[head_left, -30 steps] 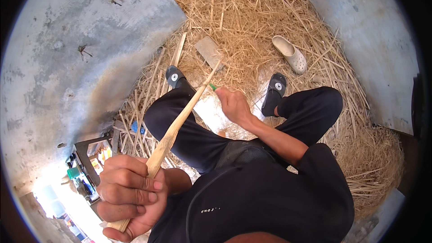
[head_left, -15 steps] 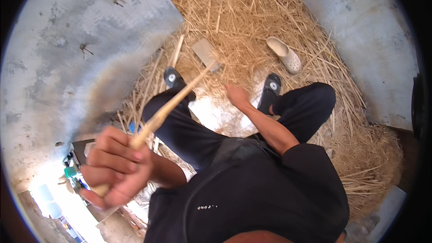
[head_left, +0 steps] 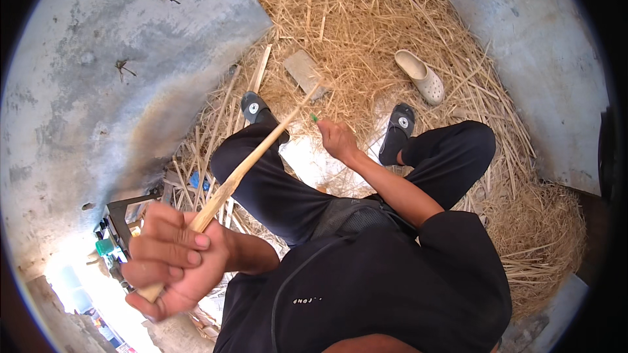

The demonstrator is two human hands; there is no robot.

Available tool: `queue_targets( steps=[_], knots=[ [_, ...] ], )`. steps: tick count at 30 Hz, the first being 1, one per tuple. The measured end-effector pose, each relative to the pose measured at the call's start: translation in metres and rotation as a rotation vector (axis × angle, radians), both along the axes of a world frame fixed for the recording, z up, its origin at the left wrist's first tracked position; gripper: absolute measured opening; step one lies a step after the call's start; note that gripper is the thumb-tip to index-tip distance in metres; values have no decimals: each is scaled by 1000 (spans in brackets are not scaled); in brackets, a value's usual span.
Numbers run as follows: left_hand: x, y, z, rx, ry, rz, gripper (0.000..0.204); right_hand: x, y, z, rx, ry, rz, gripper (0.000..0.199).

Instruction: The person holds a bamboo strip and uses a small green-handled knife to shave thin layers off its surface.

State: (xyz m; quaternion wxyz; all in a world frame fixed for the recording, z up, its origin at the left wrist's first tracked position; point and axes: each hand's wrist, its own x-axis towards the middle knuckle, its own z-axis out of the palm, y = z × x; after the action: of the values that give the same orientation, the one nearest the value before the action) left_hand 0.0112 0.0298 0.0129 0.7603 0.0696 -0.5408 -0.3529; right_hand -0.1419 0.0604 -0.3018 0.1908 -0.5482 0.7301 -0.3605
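Observation:
My left hand [head_left: 175, 258] is raised at the lower left, its fingers wrapped round the thick end of a pale, tapering bamboo stick [head_left: 243, 168]. The stick slants up and to the right, and its thin tip appears over the straw beyond my right hand. Between my knees, my right hand [head_left: 338, 140] is closed. A small green end [head_left: 314, 117] sticks out past its thumb side; the rest of that object is hidden in the fist, so its kind does not show.
Straw-like shavings [head_left: 366, 19] cover the floor. A flat grey block [head_left: 302, 70] lies ahead, a beige clog [head_left: 422, 78] to its right. Split strips [head_left: 260, 68] lie beside my left foot. A grey wall [head_left: 118, 59] stands left, another grey surface [head_left: 523, 46] right.
My right hand has drawn back slightly from the straw, and the green end now shows at it. My left hand still grips the stick and has shifted a little to the right.

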Motion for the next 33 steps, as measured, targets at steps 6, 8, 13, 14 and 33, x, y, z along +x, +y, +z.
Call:
queue_targets(
  steps=[6, 8, 13, 14, 33],
  knots=[
    [-8, 1, 4, -40, -33, 18, 47, -53, -19, -62, 342, 15, -147, 38],
    [-2, -5, 1, -23, -21, 72, 47, -37, 3, -32, 247, -120, -141, 38],
    [-9, -15, 6, 81, 39, 346, 45, -1, -9, 79, -37, -360, 82, 33],
    [-10, -15, 6, 73, 42, 343, 44, 6, -9, 85, -64, -350, 121, 31],
    [-25, -13, 9, 119, 43, 534, 44, -35, -25, 40, 112, -489, -95, 40]
  ],
)
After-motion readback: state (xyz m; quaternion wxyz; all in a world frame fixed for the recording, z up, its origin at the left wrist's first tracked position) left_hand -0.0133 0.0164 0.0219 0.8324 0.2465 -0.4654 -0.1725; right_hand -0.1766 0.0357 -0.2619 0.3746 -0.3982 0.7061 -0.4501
